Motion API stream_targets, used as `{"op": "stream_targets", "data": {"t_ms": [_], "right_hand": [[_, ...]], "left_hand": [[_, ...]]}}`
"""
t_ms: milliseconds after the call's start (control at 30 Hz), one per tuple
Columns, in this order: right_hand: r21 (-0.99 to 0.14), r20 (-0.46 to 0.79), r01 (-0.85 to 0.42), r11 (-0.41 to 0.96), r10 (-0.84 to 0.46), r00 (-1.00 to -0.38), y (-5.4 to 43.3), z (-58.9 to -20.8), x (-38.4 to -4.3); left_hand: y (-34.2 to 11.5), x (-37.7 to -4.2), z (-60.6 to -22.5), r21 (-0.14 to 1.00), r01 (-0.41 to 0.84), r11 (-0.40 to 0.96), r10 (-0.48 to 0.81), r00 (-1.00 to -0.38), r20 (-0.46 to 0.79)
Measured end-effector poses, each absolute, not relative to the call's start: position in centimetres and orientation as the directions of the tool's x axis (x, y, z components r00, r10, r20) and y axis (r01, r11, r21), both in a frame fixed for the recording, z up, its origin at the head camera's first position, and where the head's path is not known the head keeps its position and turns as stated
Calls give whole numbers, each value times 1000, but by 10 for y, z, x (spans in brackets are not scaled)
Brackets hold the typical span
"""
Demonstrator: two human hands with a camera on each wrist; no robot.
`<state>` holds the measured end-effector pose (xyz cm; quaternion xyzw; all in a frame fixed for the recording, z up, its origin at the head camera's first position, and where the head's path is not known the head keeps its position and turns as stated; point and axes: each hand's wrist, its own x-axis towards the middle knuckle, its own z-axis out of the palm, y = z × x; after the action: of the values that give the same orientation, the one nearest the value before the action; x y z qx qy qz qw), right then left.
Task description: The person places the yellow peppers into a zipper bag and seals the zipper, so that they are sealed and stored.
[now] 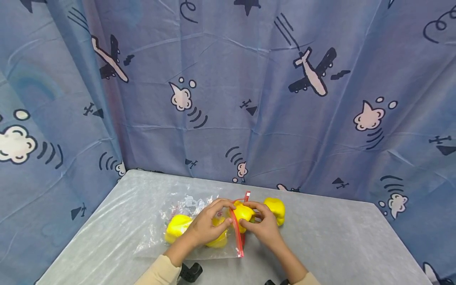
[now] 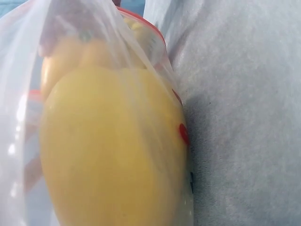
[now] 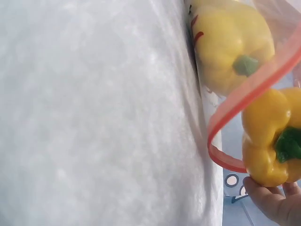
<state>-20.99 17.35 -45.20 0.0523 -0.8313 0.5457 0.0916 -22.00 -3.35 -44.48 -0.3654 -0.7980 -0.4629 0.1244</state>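
A clear zip bag (image 1: 156,246) with a red zip strip (image 1: 236,231) lies on the table, its mouth facing right. Two yellow bell peppers are inside, one at the left (image 1: 176,227) and one (image 1: 218,240) partly behind my left hand (image 1: 208,226). That hand grips the bag near its mouth, fingers and thumb curled at the red strip. My right hand (image 1: 267,228) holds another yellow bell pepper (image 1: 243,213) at the opening, its green stem (image 3: 288,145) showing in the right wrist view. Through the plastic, a pepper (image 2: 113,141) fills the left wrist view.
One more yellow bell pepper (image 1: 277,209) sits on the table just beyond my right hand. A grey-white cover (image 1: 327,237) lies over the table. Behind the table's back edge hangs a blue curtain (image 1: 221,146) printed with planes and clouds.
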Motion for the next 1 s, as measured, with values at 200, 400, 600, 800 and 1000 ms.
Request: {"op": "stream_targets", "data": {"t_ms": [200,400,600,800,1000], "right_hand": [[-898,222,-205,390,-2,-975,171,-457,-214],[-897,144,-119,426,26,-989,170,-461,-219],[-892,149,-128,434,14,-989,167,-465,-222],[-893,147,-126,432,14,-989,166,-469,-224],[-881,143,-116,459,26,-989,167,-467,-223]], "left_hand": [[-33,-220,-445,662,692,287,472,-704,531],[-33,-221,-445,679,674,291,481,-717,505],[-32,-220,-446,672,682,287,490,-708,509],[-31,-221,-447,653,703,280,491,-690,532],[-31,-223,-449,631,725,275,480,-672,563]]}}
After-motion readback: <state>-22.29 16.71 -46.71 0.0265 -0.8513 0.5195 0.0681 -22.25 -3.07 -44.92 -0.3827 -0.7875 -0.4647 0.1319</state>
